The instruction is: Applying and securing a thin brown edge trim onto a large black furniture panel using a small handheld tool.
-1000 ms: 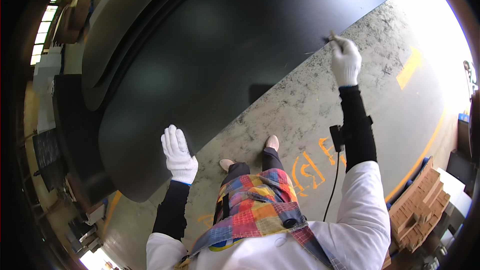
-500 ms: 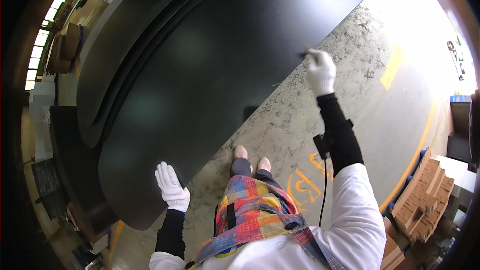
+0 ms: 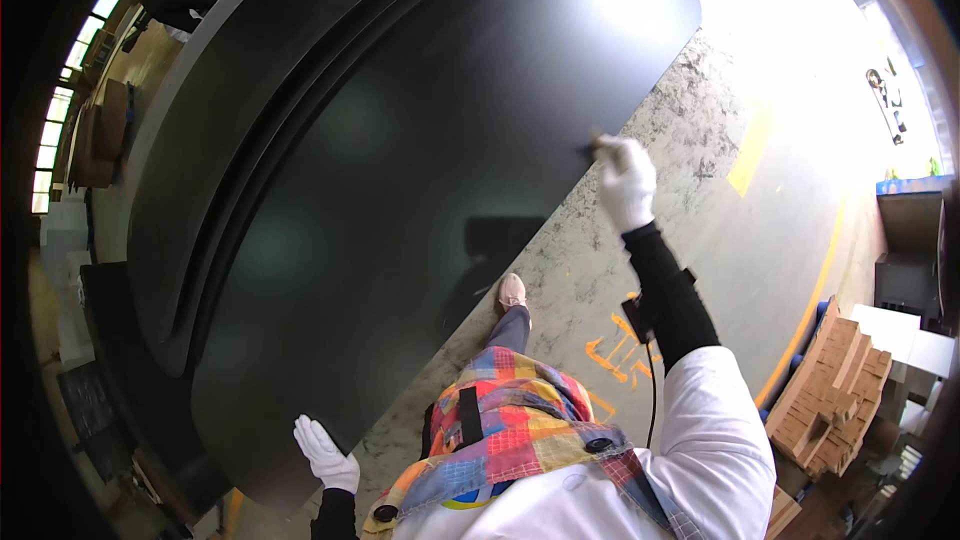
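Grip, your right hand (image 3: 628,183): pinching a small, blurred item (image 3: 597,137) by the dark panel (image 3: 400,200). Your left hand (image 3: 327,455): flat, presumably for support.

Black panel (image 3: 400,190) cropped at top, small object (image 3: 597,137) in right fingers (image 3: 613,151) blurred

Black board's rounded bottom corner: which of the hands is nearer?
Left. The left hand is beside that corner, at the edge of the board; the right hand is farther up that edge.
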{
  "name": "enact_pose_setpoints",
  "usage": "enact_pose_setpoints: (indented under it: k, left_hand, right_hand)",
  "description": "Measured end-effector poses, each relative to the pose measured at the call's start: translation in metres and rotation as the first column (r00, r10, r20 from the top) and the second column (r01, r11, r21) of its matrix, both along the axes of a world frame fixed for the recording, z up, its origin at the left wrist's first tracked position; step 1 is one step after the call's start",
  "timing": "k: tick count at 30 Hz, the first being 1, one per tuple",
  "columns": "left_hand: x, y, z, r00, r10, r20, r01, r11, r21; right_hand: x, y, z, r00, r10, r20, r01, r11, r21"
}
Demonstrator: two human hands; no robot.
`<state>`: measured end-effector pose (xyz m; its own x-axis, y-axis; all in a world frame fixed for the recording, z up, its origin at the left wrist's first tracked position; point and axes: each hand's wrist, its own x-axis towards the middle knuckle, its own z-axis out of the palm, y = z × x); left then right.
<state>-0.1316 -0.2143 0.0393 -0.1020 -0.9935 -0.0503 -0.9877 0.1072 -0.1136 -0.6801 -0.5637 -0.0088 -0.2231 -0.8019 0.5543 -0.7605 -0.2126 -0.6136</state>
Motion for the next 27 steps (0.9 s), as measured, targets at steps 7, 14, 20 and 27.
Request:
enact_pose_setpoints:
  k: [7, 14, 20, 27]
  left_hand:
    - [-0.098, -0.094, 0.005, 0.981, -0.073, -0.180, 0.083, 0.995, 0.049]
    - [-0.256, -0.243, -0.011, 0.867, -0.403, -0.294, 0.408, 0.912, -0.046]
    - [-0.328, -0.292, -0.005, 0.902, -0.336, -0.269, 0.343, 0.939, -0.024]
    - [-0.434, -0.359, -0.007, 0.960, -0.196, -0.200, 0.186, 0.980, -0.066]
  right_hand:
    - [0.001, -0.016, 0.039, 0.961, 0.262, -0.089, -0.237, 0.946, 0.224]
    - [-0.037, -0.037, 0.023, 0.974, 0.218, 0.058, -0.226, 0.937, 0.265]
    - [-0.218, -0.170, -0.016, 0.950, 0.007, 0.312, -0.038, 0.995, 0.092]
    - [-0.334, -0.300, -0.011, 0.980, -0.029, 0.195, 0.017, 0.998, 0.059]
